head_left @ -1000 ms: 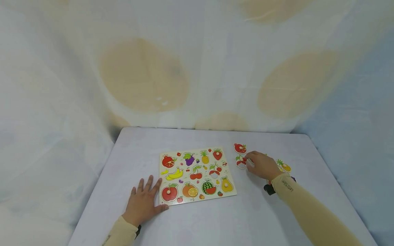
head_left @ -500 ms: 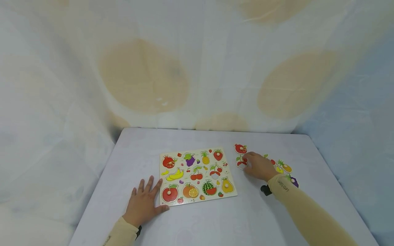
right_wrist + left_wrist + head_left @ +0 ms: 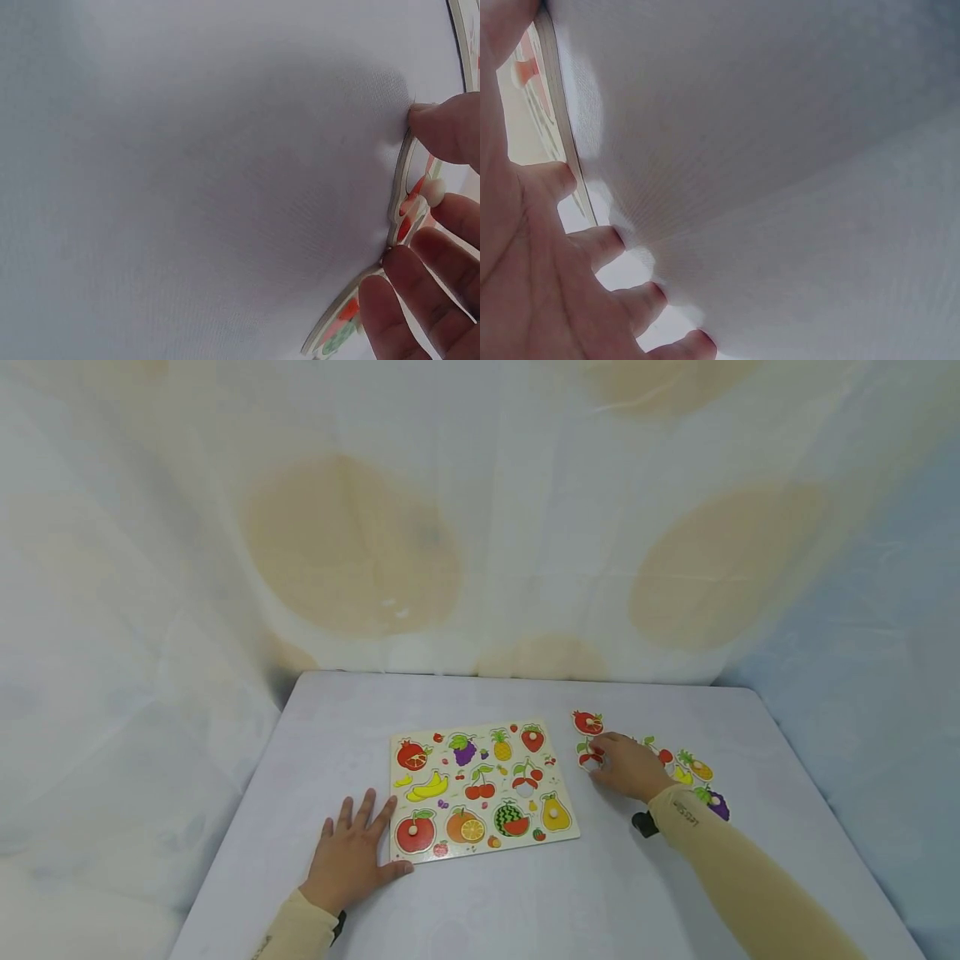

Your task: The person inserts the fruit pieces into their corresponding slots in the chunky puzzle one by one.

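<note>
My left hand [image 3: 347, 862] lies spread on the table at the near left corner of the wooden fruit puzzle board [image 3: 557, 781], its index fingertip and thumb at the board's edges. In the left wrist view its fingers [image 3: 641, 304] extend straight. Right of the board, my right hand [image 3: 630, 766] holds a lychee puzzle piece [image 3: 588, 762] that lies on the table. The right wrist view shows the thumb [image 3: 446, 129] at one edge of this piece and the index fingertip against its pale knob [image 3: 434, 192]. Just beyond it lies a pomegranate piece [image 3: 588, 723].
Behind my right hand are a cherry piece [image 3: 663, 753], a banana piece [image 3: 682, 775], a pineapple piece [image 3: 699, 769] and a grape piece [image 3: 717, 804]. Knobs stand up from the apple [image 3: 416, 835], pear [image 3: 556, 817] and strawberry [image 3: 532, 739] on the board.
My right hand has shifted slightly left, closer over the lychee piece, uncovering more of the cherry and grape pieces. The left hand stays at the board's corner.
</note>
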The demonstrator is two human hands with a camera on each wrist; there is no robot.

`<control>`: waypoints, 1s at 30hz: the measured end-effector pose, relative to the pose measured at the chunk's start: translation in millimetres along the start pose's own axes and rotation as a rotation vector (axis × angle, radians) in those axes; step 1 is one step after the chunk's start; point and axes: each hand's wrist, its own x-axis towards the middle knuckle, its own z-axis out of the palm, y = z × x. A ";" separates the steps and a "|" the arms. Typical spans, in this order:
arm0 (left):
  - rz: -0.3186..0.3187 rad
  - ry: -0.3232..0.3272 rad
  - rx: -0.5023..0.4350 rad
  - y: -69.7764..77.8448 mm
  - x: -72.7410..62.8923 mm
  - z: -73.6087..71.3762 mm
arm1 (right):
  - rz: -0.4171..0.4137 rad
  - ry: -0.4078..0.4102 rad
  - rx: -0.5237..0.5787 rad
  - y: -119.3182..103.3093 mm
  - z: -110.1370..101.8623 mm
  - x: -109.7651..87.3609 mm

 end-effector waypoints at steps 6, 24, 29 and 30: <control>0.000 -0.001 0.001 0.5 -0.2 0.3 | -0.001 0.008 -0.004 -2.0 1.7 1.0; 0.004 0.004 0.004 0.0 0.4 2.6 | 0.024 0.001 -0.004 -4.3 1.4 7.6; 0.005 0.003 0.002 0.1 -0.5 1.1 | 0.028 0.007 0.001 -2.8 1.9 6.8; 0.006 0.003 -0.001 0.2 -0.8 0.2 | 0.026 0.010 0.000 -2.5 1.9 6.6</control>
